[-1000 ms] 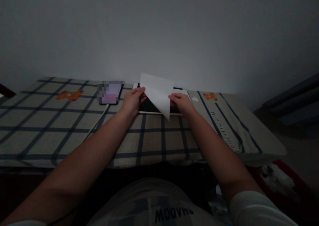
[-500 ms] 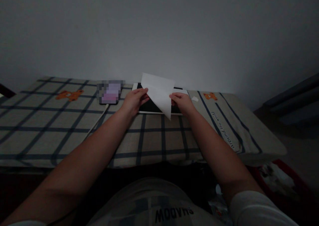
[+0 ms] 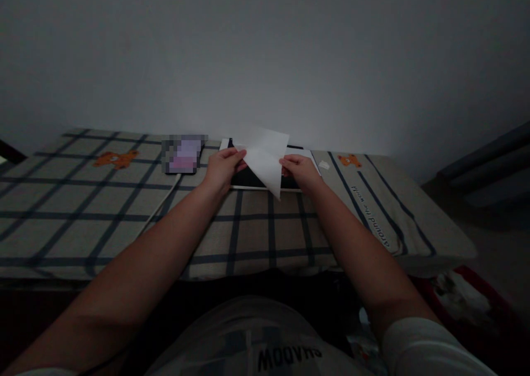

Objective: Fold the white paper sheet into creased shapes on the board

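A white sheet of paper (image 3: 267,158) is held up at a slant, one corner pointing down toward me. My left hand (image 3: 226,168) pinches its left edge between thumb and fingers. On the opposite edge, my right hand (image 3: 301,171) grips the sheet the same way. Beneath the paper lies a flat black item with white borders (image 3: 248,179), mostly covered by the sheet and my hands; its kind cannot be made out. A small white scrap (image 3: 324,165) rests just right of my right hand.
A checked cloth with bear prints (image 3: 265,238) covers the table, which stands against a grey wall (image 3: 265,50). Left of my hands lies a phone (image 3: 185,155), its screen lit, with a white cable (image 3: 159,207) running toward me. A red container (image 3: 464,298) sits low at the right.
The paper has shifted slightly left, and its upper left corner has bent down. Both hands keep hold of it, almost in the same place.
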Demonstrator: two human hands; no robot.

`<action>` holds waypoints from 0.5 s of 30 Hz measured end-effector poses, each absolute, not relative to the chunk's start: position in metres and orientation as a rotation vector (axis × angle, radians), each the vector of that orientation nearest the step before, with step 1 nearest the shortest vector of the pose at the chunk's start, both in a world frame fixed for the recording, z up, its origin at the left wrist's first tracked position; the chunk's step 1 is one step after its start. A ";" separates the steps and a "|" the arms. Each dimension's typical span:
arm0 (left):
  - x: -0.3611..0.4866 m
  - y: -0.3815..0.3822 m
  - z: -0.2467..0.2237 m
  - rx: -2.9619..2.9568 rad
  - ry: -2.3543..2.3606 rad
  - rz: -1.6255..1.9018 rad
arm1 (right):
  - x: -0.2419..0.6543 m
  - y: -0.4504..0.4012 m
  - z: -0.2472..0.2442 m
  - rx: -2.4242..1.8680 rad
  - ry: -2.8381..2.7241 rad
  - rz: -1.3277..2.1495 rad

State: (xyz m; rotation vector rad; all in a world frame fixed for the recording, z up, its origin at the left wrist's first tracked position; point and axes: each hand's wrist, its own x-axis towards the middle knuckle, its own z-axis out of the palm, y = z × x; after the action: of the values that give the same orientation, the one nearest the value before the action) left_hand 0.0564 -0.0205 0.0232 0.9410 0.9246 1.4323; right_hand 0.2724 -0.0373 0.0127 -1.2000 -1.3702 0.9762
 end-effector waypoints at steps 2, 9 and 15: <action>0.056 -0.022 0.025 0.940 0.908 1.411 | 0.273 -0.036 0.012 -1.207 -1.363 0.978; 0.055 -0.024 0.026 0.950 0.975 1.207 | 0.275 -0.034 0.010 -1.189 -1.272 0.980; 0.058 -0.020 0.021 0.961 1.037 1.289 | 0.274 -0.034 0.009 -1.180 -1.278 0.968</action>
State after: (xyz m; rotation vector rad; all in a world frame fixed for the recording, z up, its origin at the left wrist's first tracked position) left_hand 0.0578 -0.0196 0.0214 0.9609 1.0374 1.2890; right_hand 0.2736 -0.0336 0.0094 -1.1804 -1.2783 0.9679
